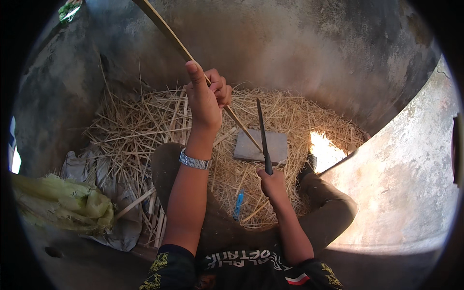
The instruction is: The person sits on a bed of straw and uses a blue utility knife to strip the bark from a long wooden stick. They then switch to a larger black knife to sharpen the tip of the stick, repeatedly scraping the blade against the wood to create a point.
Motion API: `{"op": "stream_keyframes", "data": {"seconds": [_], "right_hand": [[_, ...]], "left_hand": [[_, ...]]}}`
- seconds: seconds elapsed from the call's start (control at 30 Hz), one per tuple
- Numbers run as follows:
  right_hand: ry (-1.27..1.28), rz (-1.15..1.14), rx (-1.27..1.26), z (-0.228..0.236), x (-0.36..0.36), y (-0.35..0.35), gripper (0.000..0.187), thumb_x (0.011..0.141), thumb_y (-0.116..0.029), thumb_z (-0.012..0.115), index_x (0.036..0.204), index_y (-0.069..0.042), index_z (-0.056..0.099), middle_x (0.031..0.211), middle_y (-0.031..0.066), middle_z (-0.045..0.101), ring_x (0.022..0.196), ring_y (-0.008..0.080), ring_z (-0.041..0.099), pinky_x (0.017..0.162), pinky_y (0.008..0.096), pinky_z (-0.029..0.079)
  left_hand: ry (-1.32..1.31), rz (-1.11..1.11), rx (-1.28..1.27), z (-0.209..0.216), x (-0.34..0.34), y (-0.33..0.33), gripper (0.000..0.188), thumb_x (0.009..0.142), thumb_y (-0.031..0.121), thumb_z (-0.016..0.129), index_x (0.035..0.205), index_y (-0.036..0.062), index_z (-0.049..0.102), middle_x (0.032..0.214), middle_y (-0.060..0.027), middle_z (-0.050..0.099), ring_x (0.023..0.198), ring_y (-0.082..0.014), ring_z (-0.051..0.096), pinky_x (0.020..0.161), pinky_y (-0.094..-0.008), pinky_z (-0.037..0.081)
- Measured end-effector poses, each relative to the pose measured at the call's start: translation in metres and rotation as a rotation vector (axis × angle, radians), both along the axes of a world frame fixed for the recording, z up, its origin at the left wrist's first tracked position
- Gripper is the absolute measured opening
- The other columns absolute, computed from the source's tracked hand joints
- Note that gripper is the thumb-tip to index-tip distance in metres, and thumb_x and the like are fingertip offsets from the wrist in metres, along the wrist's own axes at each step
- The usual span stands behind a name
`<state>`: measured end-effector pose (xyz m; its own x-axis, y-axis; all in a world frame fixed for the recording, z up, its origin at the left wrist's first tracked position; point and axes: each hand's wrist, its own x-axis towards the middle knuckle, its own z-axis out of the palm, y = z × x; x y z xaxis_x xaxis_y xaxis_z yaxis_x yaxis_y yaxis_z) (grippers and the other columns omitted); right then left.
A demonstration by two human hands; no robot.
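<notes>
My left hand (208, 94) is closed round a long, flat bamboo strip (166, 31), its thumb pointing up along it. The strip slants from the upper left down to a grey rectangular block (246, 147) lying on the shavings. In my right hand (273, 182) is the dark handle of a knife (262, 128), its long narrow blade pointing away from me. The blade's lower part meets or crosses the strip's low end above the block; whether they touch, I cannot tell. A blue-handled tool (238, 205) lies between my legs.
Straw-like shavings (140, 125) cover the ground around my crossed legs (328, 200). A pale green sack (63, 203) and grey crumpled sheeting (123, 217) lie at the left. A curved concrete wall (299, 43) surrounds me, and bright sunlight falls on the right.
</notes>
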<state>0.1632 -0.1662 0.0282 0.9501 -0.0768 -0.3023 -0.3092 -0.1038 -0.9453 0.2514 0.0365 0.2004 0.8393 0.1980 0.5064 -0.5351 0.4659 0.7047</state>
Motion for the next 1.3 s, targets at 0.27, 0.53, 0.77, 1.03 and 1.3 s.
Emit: {"op": "stream_keyframes", "data": {"seconds": [0.27,0.53,0.77,1.03,1.3], "right_hand": [[0.140,-0.010,0.495,-0.012,-0.028,0.008,0.033,0.089,-0.010,0.058,0.067,-0.015,0.033,0.051,-0.0052,0.029,0.042,0.0070,0.029,0.040,0.0263,0.021],[-0.340,-0.250,0.328,0.068,-0.022,-0.023,0.031,0.090,-0.006,0.059,0.067,-0.011,0.040,0.055,-0.0039,0.038,0.043,0.0048,0.031,0.040,0.0240,0.023],[-0.564,-0.344,0.372,0.023,-0.034,-0.038,0.035,0.095,-0.006,0.058,0.067,-0.012,0.038,0.057,-0.0054,0.037,0.047,0.0031,0.031,0.043,0.0225,0.023],[-0.457,-0.335,0.351,0.026,-0.035,-0.033,0.033,0.093,-0.006,0.059,0.069,-0.013,0.039,0.057,-0.0066,0.034,0.045,0.0027,0.028,0.042,0.0231,0.021],[-0.507,-0.298,0.258,0.036,-0.047,-0.028,0.034,0.094,-0.006,0.058,0.068,-0.013,0.038,0.056,-0.0051,0.037,0.046,0.0036,0.031,0.043,0.0229,0.023]], "left_hand": [[0.014,0.035,-0.055,-0.009,0.001,-0.015,0.071,0.087,0.081,0.037,0.059,0.0156,0.030,0.050,0.0050,0.025,0.041,-0.0076,0.025,0.040,-0.0250,0.020],[0.501,0.173,-0.019,-0.084,0.034,-0.055,0.061,0.090,0.071,0.051,0.062,0.0199,0.032,0.052,0.0081,0.025,0.038,-0.0037,0.027,0.033,-0.0227,0.021],[0.234,-0.015,-0.056,-0.004,-0.013,-0.051,0.063,0.092,0.075,0.041,0.064,0.0189,0.030,0.052,0.0074,0.022,0.040,-0.0050,0.023,0.037,-0.0237,0.018],[-0.040,0.187,-0.034,-0.004,-0.012,-0.027,0.067,0.091,0.075,0.042,0.061,0.0158,0.031,0.051,0.0063,0.023,0.039,-0.0061,0.026,0.037,-0.0239,0.021],[0.035,0.226,0.015,-0.046,0.016,-0.068,0.065,0.093,0.072,0.040,0.063,0.0158,0.028,0.053,0.0061,0.023,0.042,-0.0059,0.022,0.040,-0.0251,0.018]]}}
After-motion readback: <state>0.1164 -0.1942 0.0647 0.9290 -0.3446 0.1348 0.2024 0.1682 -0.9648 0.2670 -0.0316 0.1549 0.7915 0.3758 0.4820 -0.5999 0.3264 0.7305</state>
